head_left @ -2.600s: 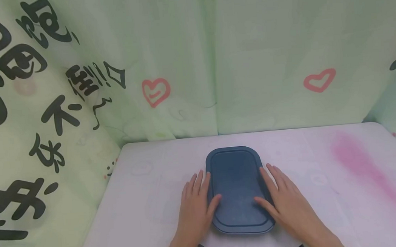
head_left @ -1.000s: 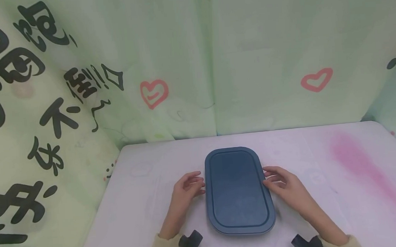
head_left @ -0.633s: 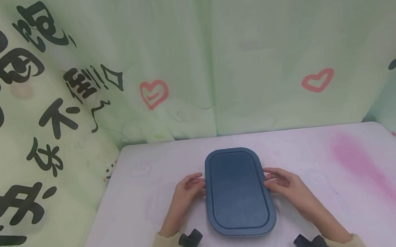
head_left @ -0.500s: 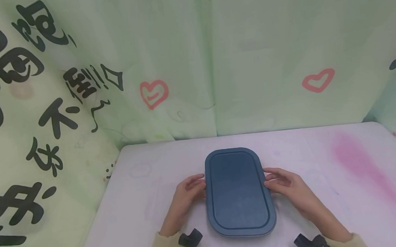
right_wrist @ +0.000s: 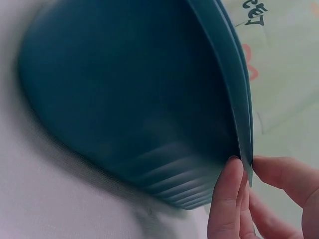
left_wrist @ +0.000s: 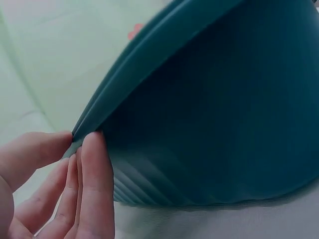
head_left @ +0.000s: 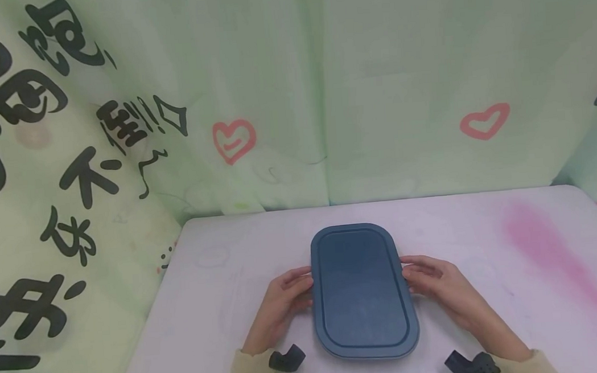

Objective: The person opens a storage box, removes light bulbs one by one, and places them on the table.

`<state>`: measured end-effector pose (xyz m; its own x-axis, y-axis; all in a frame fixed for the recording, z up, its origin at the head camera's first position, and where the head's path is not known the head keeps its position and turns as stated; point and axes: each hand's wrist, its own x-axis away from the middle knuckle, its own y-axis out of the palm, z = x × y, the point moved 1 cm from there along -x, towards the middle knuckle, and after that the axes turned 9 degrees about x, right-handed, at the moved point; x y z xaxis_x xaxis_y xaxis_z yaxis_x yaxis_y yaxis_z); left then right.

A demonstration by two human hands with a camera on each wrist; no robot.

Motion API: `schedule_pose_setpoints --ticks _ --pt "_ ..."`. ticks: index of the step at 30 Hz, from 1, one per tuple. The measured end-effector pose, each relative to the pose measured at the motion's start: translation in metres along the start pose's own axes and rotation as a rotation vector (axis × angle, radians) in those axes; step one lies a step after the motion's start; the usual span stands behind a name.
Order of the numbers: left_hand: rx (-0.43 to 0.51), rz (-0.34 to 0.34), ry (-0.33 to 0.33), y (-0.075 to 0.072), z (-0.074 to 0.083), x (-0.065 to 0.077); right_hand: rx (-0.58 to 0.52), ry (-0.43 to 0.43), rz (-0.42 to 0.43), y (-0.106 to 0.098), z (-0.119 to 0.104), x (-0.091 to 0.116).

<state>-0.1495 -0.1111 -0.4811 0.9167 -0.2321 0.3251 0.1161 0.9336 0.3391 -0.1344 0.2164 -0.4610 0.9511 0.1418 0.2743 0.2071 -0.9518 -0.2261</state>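
A dark blue lidded box (head_left: 363, 291) with rounded corners lies on the table, its long side pointing away from me. Its lid faces up, and ribs run along the lower wall (left_wrist: 144, 184) in the left wrist view. My left hand (head_left: 280, 302) pinches the box's left rim, thumb on the edge and fingers beneath it. On the opposite side, my right hand (head_left: 440, 283) pinches the right rim the same way, as the right wrist view shows with the thumb (right_wrist: 284, 174) against the edge. The lid hides the box's inside.
A pale pink-white table (head_left: 223, 305) with a pink smear at the right carries the box. Behind it hangs a light green curtain (head_left: 400, 89) with red hearts; black lettering covers the left cloth (head_left: 84, 177). Black wrist straps (head_left: 287, 359) sit at both sleeves.
Both hands have gone from lying flat along the box's sides, thumbs over the lid, to pinching its left and right rims. The view has shifted slightly; the box stays in about the same place.
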Motion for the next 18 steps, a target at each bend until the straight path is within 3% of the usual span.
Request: schedule_pose_setpoints --ticks 18 --pt "0.042 0.010 -0.004 -0.0013 -0.0050 -0.0003 -0.009 0.029 0.006 0.0007 -0.0034 -0.0006"
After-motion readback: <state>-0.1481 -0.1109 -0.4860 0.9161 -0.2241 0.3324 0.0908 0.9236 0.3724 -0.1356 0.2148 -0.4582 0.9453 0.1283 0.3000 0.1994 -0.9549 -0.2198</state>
